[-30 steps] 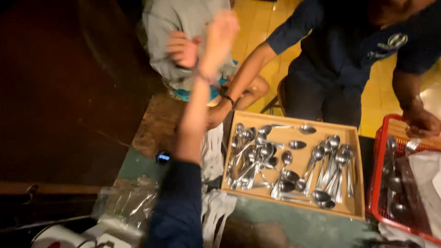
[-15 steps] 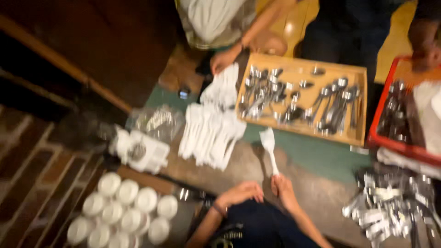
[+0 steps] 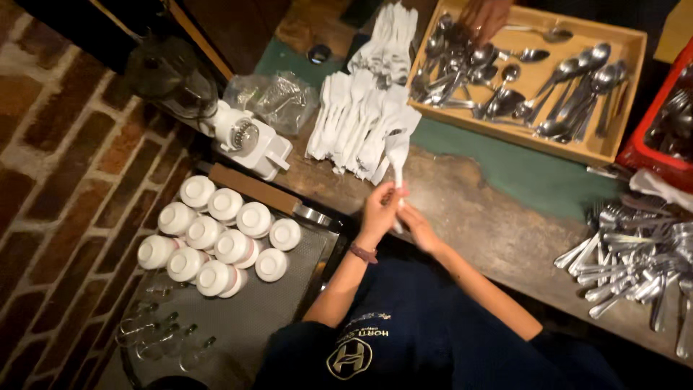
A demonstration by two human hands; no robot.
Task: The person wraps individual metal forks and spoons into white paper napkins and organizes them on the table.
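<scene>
Fingers [image 3: 388,196] of both hands clasp a white napkin roll [image 3: 398,155] upright over the table [image 3: 498,217]: left hand [image 3: 380,211] grips low, right hand [image 3: 415,222] beside it. Napkin pile [image 3: 361,123] lies just beyond; spoon tray [image 3: 527,137] farther.

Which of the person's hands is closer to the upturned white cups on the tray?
Left. The left hand is closer to the white cups; the right hand sits just beyond it, both gripping a white napkin roll.

The person's left hand [image 3: 380,209] and right hand [image 3: 416,223] meet close together in front of the chest, fingers curled shut. Both forearms are bare and bent at the elbows, angling inward; the left wrist wears a band.
</scene>
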